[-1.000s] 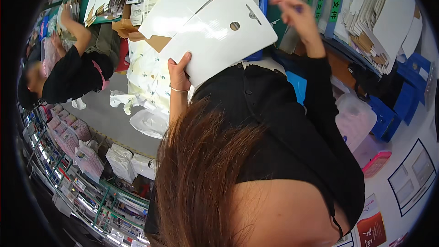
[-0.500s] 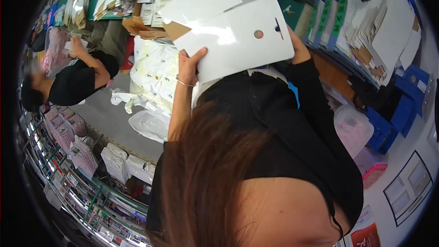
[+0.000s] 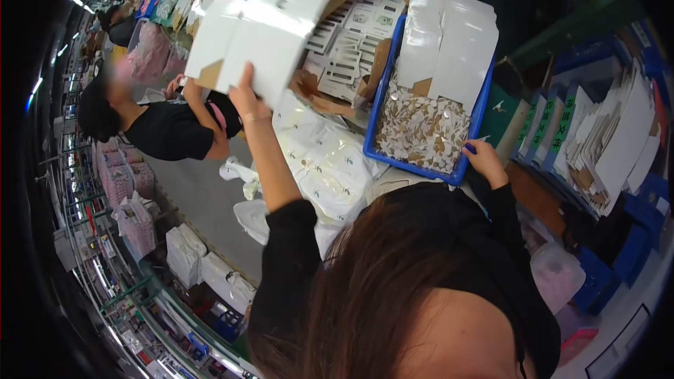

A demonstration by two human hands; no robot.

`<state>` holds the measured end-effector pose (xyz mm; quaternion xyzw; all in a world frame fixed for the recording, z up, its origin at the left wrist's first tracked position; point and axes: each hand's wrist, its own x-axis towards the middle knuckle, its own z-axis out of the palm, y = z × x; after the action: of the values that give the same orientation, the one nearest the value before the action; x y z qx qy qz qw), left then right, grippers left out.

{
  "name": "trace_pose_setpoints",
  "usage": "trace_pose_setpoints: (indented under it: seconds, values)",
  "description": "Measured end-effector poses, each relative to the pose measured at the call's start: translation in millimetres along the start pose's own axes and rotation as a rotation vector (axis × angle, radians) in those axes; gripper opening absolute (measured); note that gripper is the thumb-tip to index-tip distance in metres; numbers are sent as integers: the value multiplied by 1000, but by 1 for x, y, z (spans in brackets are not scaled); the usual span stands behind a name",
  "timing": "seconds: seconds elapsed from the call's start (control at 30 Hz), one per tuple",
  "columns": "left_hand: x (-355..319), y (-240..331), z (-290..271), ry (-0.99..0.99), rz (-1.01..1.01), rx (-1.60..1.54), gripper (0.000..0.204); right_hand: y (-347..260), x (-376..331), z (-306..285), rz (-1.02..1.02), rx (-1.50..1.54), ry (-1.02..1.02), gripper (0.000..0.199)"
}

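My left hand [image 3: 243,95] is raised at the upper left and grips the lower edge of a flat white cardboard box blank [image 3: 270,28] with a small round hole in it. My right hand [image 3: 483,158] reaches forward to the near right corner of a blue bin [image 3: 374,123], fingers curled on its rim. In the bin lie several small brown and white cardboard scraps [image 3: 425,130], and tall white blanks [image 3: 449,49] stand at its far end. My hair and black top fill the lower part of the view.
A brown carton of small white cards [image 3: 347,35] sits behind the raised blank. White plastic bags [image 3: 326,161] lie left of the bin. Stacked white cardboard [image 3: 618,140] and green-labelled dividers [image 3: 554,123] stand at the right. A co-worker in black [image 3: 168,130] bends at the left.
My left hand has swung the white blank up and to the left. My right hand has left the blank and dropped to the blue bin's corner. The view has tilted toward the bin.
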<state>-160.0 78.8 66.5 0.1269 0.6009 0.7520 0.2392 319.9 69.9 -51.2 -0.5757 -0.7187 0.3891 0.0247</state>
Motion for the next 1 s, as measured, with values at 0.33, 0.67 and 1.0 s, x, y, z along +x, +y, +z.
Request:
trace_pose_setpoints:
  seconds: [0.33,0.67,1.0]
  values:
    - [134,-47,85,471,-25,898,64,-12,-17,-9,129,146,-15,17]
    - [135,-88,149,379,1050,1391,67,9,-23,-5,302,153,-35,19]
    - [-84,-222,221,-1077,1086,1279,85,18,-33,-7,325,187,71,21]
